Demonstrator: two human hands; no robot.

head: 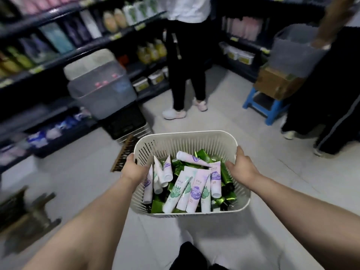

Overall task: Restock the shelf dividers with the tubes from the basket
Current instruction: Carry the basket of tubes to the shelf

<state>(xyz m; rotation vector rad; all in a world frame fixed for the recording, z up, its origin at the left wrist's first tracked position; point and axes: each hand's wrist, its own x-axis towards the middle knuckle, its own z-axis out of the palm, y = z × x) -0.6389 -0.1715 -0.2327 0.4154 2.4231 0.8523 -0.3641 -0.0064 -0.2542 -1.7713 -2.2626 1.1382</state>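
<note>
Over on the far left, dark shelving runs away from us, packed with bottles too blurred to read. Just right of it sits a grey translucent plastic tub, boxy with rounded corners, on top of a black slatted crate.

Coming nearer, here's the left hand. It grips the left rim of the basket, thumb up on the edge and fingers curled over and down inside the wall.

The basket is off-white plastic, a rounded rectangle with slotted, ribbed sides. Heaped inside are the tubes: smooth, pale squeeze tubes printed in purple and mint, lying at all angles over shiny green foil-look tubes. The pile sits between the two hands, and the leftmost tubes lie just beside the left fingers.

On the right rim, the right hand holds on, thumb along the top edge, fingers hooked inward just beside the green tubes.

Far right, a blue plastic stool carries a brown cardboard box.
</note>
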